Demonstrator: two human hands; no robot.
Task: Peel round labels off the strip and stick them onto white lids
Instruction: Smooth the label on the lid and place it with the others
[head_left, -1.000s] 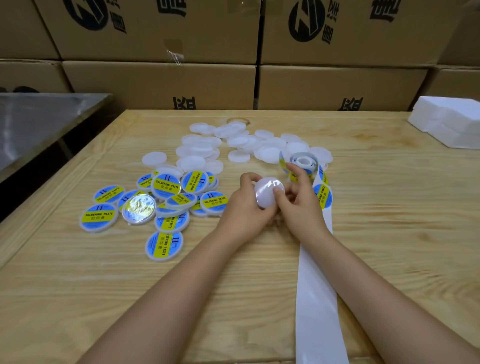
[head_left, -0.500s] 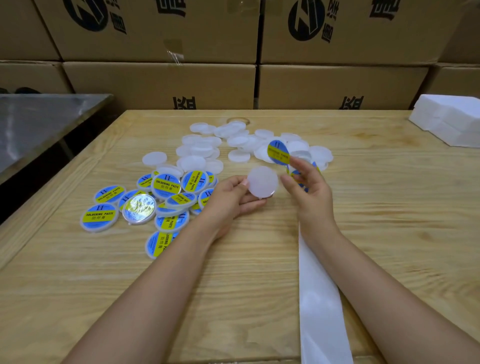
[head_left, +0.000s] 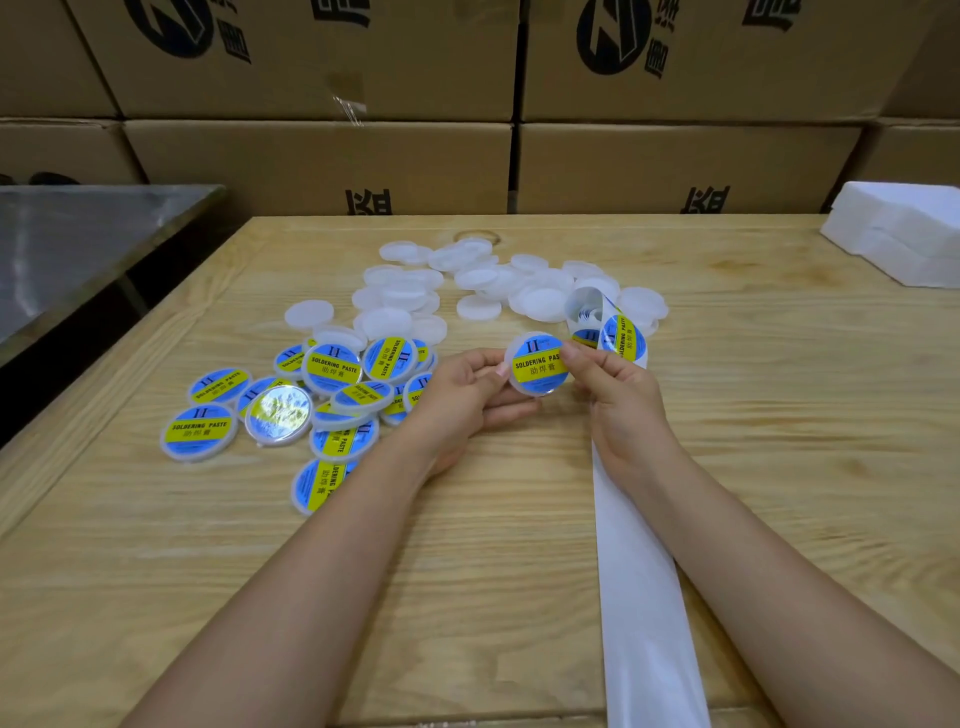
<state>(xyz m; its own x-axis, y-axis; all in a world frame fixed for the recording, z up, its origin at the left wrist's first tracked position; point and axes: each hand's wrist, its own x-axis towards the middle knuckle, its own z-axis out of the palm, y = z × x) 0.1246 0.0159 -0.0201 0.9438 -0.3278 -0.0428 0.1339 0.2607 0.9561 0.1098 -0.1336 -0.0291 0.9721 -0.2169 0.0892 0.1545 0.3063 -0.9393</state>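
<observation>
My left hand (head_left: 465, 395) holds a white lid (head_left: 535, 366) by its left edge, tilted toward me. A round blue and yellow label reading SOLDERING PASTE covers the lid's face. My right hand (head_left: 618, 395) presses the label's right side with its thumb. The label strip (head_left: 618, 332) curls up from a small roll just behind my right hand, with one blue label showing on it. Its bare white backing (head_left: 644, 597) trails toward me under my right forearm. A heap of plain white lids (head_left: 483, 283) lies farther back.
Several labelled lids (head_left: 291, 400) lie in a pile left of my hands on the wooden table (head_left: 779, 441). White foam blocks (head_left: 904, 234) sit at the far right. Cardboard boxes (head_left: 322, 161) wall off the back. A metal surface (head_left: 67, 244) stands to the left.
The lid was bare a moment ago while my right hand lifted a label off the strip. Now the label sits on the lid and my right thumb presses it.
</observation>
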